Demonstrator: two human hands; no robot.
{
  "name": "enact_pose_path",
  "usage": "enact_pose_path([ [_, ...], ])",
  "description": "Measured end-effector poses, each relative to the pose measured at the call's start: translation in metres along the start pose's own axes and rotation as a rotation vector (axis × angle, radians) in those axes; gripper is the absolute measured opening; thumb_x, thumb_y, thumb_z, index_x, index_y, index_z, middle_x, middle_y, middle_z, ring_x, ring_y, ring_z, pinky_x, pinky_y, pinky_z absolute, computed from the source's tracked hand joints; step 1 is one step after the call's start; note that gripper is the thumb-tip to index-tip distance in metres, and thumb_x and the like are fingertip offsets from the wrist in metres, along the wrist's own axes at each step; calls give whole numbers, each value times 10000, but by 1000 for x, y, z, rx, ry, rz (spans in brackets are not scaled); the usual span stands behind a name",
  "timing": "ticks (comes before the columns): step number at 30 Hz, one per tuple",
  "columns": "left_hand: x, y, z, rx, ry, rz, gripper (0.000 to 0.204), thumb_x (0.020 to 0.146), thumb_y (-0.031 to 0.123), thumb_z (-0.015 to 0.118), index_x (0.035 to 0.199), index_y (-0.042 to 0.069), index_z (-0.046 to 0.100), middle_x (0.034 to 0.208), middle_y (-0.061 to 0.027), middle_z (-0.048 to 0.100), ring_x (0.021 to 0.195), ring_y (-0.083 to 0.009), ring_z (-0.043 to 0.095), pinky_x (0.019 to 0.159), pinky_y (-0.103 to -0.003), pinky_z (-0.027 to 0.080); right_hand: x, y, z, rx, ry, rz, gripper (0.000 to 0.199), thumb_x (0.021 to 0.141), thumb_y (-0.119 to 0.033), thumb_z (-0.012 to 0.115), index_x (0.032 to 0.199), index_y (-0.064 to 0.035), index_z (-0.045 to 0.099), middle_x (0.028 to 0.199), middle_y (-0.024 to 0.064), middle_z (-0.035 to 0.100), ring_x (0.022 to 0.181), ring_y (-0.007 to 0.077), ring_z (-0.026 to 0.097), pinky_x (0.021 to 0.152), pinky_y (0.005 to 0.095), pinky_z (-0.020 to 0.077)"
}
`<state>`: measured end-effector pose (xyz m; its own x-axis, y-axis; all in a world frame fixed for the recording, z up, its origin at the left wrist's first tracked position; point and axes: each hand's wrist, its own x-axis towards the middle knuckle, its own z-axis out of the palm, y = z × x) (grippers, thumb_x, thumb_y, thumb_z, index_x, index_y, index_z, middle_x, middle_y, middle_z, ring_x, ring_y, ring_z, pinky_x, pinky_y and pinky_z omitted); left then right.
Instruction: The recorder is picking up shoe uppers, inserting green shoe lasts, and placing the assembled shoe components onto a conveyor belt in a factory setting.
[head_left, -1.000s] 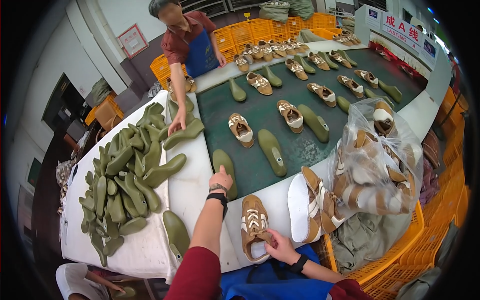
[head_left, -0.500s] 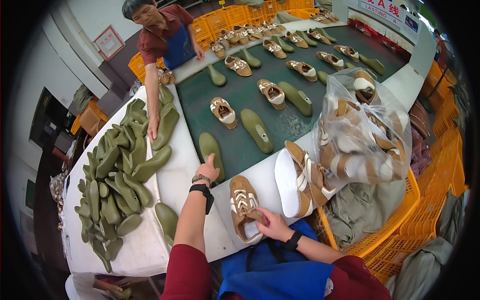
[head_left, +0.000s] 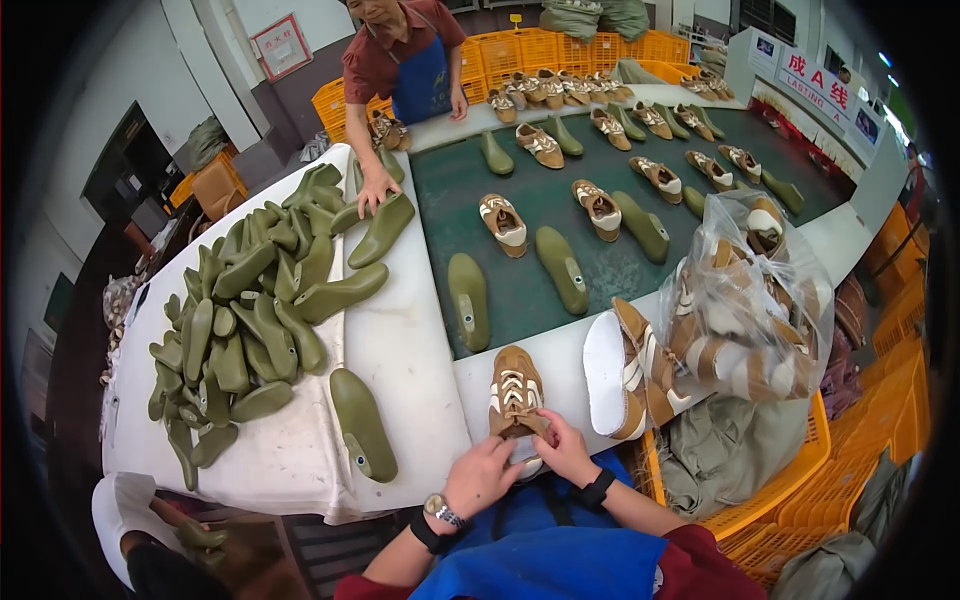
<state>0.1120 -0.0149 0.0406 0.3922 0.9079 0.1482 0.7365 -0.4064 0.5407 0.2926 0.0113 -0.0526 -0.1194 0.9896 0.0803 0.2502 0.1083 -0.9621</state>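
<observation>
The tan suede-like sneaker with white stripes looks matt and soft, the olive-green plastic shoe lasts smooth with faint sheen, the clear plastic bag glossy and crinkled.

One brown shoe under two hands; one bag

The left hand is no longer reaching out over the worktop toward the green conveyor belt; it is drawing back and closing in beside the right hand, so both are now working at the heel end of the brown and white sneaker, fingers pinching at its opening. The sneaker is lying straighter, toe pointing away. Across the worktop, the other person's hand is moving from the heap of green shoe lasts onto a single last at the belt's edge.
</observation>
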Motion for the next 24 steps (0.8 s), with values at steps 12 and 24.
enact_pose_path([
  [12, -12, -5, 33, 4, -67, -19, 255, 801, 297, 658, 885, 70, 578, 767, -117, 606, 683, -312, 610, 582, -409, 483, 0, 18, 5, 28, 11, -6, 432, 801, -127, 657, 1205, -40, 531, 597, 9, 459, 515, 95, 434, 483, 262, 386],
  [24, -15, 1, 26, 39, -152, -57, 271, 810, 293, 648, 945, 73, 564, 883, -132, 607, 700, -323, 616, 586, -419, 494, -6, 4, -2, 12, 9, -2, 442, 818, -143, 664, 1223, -39, 522, 628, 25, 496, 533, 102, 463, 502, 262, 406],
])
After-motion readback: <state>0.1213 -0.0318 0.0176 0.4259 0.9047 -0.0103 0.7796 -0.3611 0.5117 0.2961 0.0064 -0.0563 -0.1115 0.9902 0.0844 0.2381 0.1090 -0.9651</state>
